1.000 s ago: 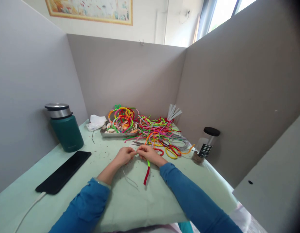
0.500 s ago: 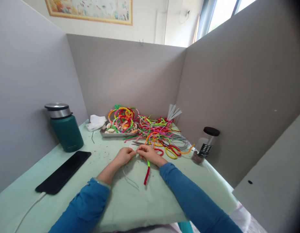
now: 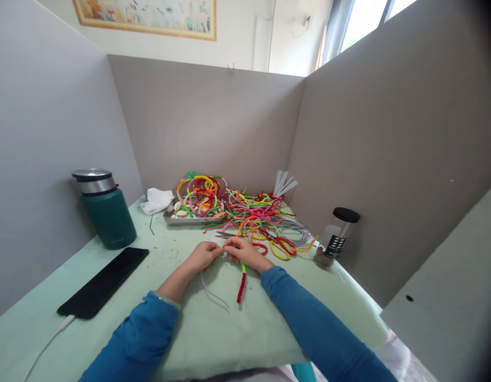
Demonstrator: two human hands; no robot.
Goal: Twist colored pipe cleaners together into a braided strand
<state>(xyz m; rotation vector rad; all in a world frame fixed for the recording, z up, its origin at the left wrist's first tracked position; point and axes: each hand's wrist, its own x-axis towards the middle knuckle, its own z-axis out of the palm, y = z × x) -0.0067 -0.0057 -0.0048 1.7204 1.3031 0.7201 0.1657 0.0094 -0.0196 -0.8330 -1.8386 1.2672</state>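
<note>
My left hand (image 3: 204, 257) and my right hand (image 3: 242, 252) meet over the middle of the table, fingertips pinched together and almost touching. A fuzzy pipe cleaner (image 3: 241, 288), bright green above and red below, hangs from under my right hand. From my left hand a thin grey wire (image 3: 211, 293) trails down toward the cloth, and a bit of green fuzz shows below its fingers. What lies between the fingertips is mostly hidden. Just beyond them are scissors (image 3: 225, 234), partly covered by my right hand.
A metal tray (image 3: 193, 220) holds shells and looped pipe cleaners. Beside it lies a heap of loose pipe cleaners (image 3: 257, 207). A green flask (image 3: 110, 217), a black phone (image 3: 104, 281) and tissue (image 3: 158, 200) are at left; a black-lidded jar (image 3: 336, 239) stands right. Grey partitions (image 3: 209, 116) enclose the table.
Both hands stay nearly in place, still pinching. The hanging red end and the wire's lower end have shifted very slightly to the right.
</note>
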